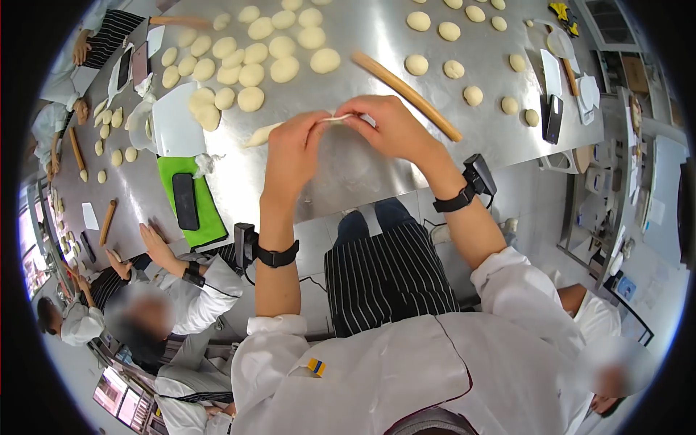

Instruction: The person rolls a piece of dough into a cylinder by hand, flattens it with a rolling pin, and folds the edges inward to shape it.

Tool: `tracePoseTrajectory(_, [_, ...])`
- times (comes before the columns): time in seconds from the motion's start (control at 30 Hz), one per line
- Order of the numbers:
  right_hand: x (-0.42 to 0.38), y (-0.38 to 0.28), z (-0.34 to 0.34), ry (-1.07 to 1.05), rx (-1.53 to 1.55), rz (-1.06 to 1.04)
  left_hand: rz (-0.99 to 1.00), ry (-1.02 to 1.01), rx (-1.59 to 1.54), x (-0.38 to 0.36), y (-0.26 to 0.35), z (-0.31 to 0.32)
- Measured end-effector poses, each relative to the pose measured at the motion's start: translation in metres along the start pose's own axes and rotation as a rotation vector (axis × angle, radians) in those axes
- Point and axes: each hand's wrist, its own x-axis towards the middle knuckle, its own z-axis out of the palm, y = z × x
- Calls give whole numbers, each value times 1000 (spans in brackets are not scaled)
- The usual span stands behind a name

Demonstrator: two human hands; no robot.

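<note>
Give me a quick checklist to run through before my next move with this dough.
1. Left grip on the dough strip: ok, fingers pinch one end.
2. Right grip on the strip: ok, fingers pinch the other end.
3. Rolling pin out of both grips: ok, it lies on the table beside the right one.
4. Strip clear of the table: cannot tell from this overhead view.
5. Pale piece left of the left grip joined to the strip: cannot tell, the grip hides any join.

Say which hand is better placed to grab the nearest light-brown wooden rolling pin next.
Right hand, probably: the rolling pin lies beside it; the left hand is farther off. Both hold thin pale dough.
</note>
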Motion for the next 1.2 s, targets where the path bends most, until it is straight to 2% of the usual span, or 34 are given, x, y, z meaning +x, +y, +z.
tracePoseTrajectory(0.03, [6,-1,-2,36,-19,-102,73,61,43,4,0,-3])
tracePoseTrajectory(0.07, [8,4,-1,37,-17,-105,73,62,46,6,-4,0])
tracePoseTrajectory(0.13, [7,27,8,30,-196,-197,241,79,131,2,-22,16])
tracePoseTrajectory(0.23, [-24,76,41,-10,-265,-283,282,9,226,-28,-68,53])
tracePoseTrajectory(0.3, [-52,93,61,-15,-313,-285,284,36,240,-52,-81,74])
tracePoseTrajectory(0.53, [-90,86,82,98,-406,-246,296,153,321,-94,-84,93])
tracePoseTrajectory(0.83, [-110,88,74,51,-405,-199,394,53,354,-101,-87,76])
tracePoseTrajectory(1.0, [-118,81,73,64,-388,-243,362,32,363,-113,-88,80])
tracePoseTrajectory(1.2, [-133,73,77,47,-394,-159,303,35,447,-133,-74,85])
